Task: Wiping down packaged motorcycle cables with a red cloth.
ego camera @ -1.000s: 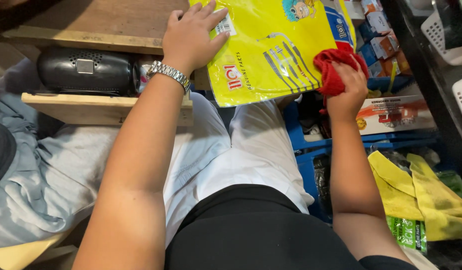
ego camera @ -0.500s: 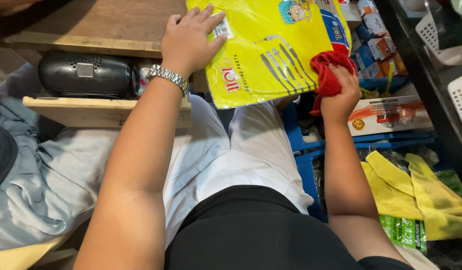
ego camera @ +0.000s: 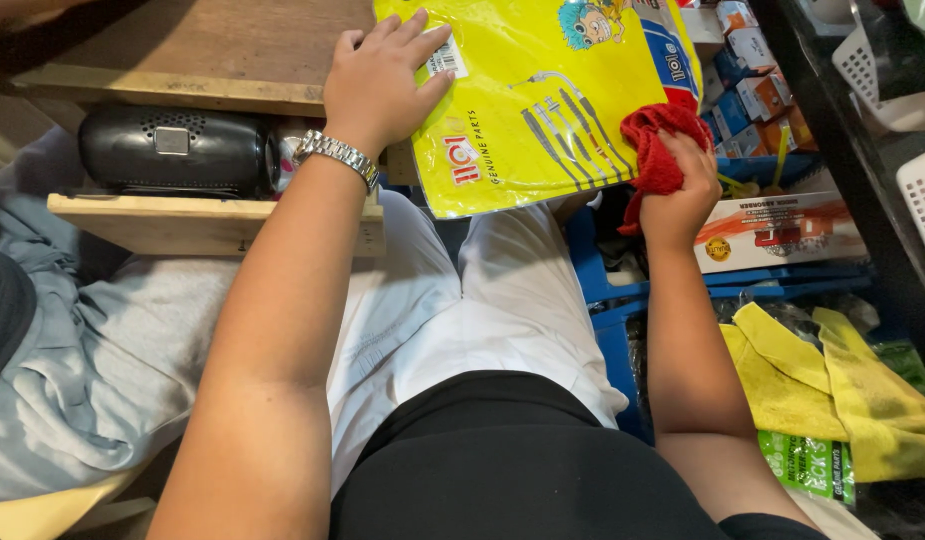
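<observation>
Head view: wooden desk point(ego camera: 212, 45) (worn) beside cluttered blue crates point(ego camera: 622, 300).

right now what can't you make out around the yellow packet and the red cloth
- Yellow packet, head view: its top runs off the upper edge, and the left hand covers its left corner.
- Red cloth, head view: the right hand is shut around part of it, so its full shape is hidden.
- Black device on the wooden shelf: its right end sits behind the left wrist.
- Small boxes: too small to tell apart.
</observation>
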